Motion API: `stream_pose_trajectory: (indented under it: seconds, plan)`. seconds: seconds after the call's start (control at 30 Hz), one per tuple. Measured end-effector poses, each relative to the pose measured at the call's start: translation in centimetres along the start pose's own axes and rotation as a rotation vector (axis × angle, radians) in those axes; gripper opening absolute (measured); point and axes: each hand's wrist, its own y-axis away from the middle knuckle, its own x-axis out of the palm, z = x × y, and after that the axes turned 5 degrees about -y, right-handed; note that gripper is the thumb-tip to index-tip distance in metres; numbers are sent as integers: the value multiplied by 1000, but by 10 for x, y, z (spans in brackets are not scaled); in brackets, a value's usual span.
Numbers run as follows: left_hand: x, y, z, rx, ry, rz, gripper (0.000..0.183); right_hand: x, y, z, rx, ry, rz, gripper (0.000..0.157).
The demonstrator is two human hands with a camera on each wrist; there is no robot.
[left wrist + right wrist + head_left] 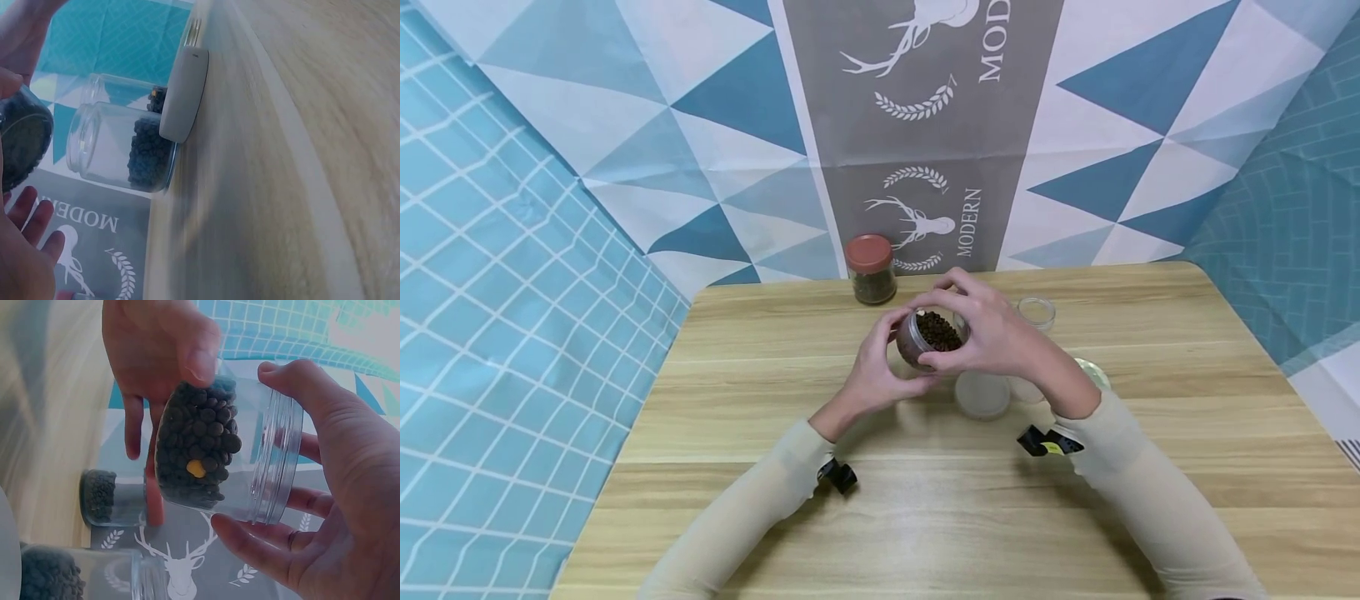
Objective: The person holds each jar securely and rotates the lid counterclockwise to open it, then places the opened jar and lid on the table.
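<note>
The left hand and right hand together gripped a tilted, transparent round jar of dark pellets above the pale wooden table. A flat white disc lay there, in the left wrist view partly blocking two clear jars. A red-lidded clear jar stood behind; the right forearm half-hid a pale round thing I couldn't make out.

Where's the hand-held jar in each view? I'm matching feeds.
Head: the jar is just right of and below centre.
Left wrist: the jar is cut off by the left edge, near mid-height.
Right wrist: the jar fills the centre, mouth facing right.
Shared landmark: the white deer print, in all three.
</note>
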Motion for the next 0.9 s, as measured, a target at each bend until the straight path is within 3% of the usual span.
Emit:
stream_pose_trajectory:
  seconds: [0.23,0.47,0.9]
  plan:
    - [-5,0,2,27,-46,0,98,-7,1,-4,3,12,-23,60]
    - [-11,0,4,-1,-76,2,95,-13,-1,-7,12,34,-42,62]
    - [-22,1,7,38,-164,-6,89,-27,-2,-15,55,67,-84,63]
